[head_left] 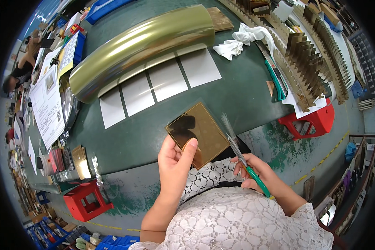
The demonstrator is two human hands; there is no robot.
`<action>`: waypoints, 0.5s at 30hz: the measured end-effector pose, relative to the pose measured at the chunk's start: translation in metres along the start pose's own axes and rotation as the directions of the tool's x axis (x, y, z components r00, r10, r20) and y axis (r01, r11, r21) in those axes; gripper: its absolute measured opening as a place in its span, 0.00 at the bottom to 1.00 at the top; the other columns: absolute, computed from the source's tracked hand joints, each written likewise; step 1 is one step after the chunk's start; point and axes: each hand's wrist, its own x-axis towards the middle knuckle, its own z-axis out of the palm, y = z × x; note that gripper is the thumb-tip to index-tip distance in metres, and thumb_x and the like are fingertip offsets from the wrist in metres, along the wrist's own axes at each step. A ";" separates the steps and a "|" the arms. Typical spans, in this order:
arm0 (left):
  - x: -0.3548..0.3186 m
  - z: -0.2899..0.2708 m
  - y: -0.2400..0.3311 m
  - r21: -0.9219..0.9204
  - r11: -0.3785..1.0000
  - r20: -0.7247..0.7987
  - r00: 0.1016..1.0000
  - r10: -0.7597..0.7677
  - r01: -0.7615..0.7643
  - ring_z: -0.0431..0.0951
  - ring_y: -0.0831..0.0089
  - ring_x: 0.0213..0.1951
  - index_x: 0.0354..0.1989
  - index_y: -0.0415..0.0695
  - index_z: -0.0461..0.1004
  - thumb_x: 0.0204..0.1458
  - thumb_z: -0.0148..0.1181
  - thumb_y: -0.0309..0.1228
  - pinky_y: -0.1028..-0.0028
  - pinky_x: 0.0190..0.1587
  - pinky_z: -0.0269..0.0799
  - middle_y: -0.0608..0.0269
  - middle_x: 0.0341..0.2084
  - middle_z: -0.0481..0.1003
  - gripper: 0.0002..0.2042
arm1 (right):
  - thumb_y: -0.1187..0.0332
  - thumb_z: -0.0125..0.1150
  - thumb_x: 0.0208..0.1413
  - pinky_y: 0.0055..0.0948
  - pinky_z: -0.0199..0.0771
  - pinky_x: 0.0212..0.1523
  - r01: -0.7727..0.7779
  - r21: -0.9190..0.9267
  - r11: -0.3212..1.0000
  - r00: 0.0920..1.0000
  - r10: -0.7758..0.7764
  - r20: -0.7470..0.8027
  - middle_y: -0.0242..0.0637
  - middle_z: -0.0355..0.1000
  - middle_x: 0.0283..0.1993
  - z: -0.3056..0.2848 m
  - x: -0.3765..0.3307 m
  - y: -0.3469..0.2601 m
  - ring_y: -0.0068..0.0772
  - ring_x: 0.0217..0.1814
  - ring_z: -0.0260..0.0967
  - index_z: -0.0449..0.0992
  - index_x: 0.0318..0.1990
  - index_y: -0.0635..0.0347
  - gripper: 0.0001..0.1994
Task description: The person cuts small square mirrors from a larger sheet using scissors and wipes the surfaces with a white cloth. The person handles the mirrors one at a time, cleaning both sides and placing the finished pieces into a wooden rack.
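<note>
- Left hand [176,161] pinches the gold plate [214,135] by its left edge, seemingly to leave the right side free, over the table's [133,143] near edge.
- Right hand [262,170] grips green-handled scissors [256,179], blades beside the plate, probably for easy reach.
- White sheets [168,83] lie partly beneath the gold roll [148,46], perhaps weighted.

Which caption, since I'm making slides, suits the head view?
Left hand holds a shiny brown plate, right hand a green-handled tool.
</note>
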 end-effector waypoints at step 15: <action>-0.002 0.004 -0.002 -0.012 1.000 0.014 0.999 0.028 -0.028 0.77 0.83 0.40 0.55 0.36 0.69 0.62 0.57 0.24 0.81 0.43 0.73 0.63 0.42 0.78 0.14 | 0.62 0.76 0.49 0.19 0.63 0.43 -0.012 -0.038 0.999 1.000 0.011 -0.025 0.27 0.65 0.38 -0.002 -0.001 -0.001 0.17 0.39 0.61 0.68 0.60 0.60 0.32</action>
